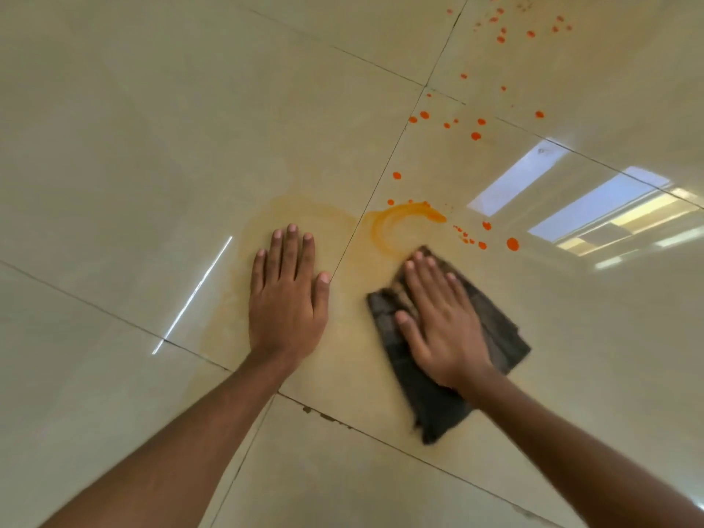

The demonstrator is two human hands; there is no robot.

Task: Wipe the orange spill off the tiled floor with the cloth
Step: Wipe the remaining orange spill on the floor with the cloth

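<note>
Head view: right hand [442, 322] flat, pressing dark cloth [472, 379] beside orange smear [396, 226], grip unclosed; left hand [287, 299] empty, splayed on tiled floor [152, 146], likely bracing.

Head camera looks steeply down, close over the tiled floor [152, 146]

You have two hands on the tiled floor [152, 146]: one left hand [285, 302], one right hand [442, 322]. One dark cloth [495, 337]. One orange smear [404, 219], plus dozens of orange droplets [512, 243] scattered toward the floor's far right.
</note>
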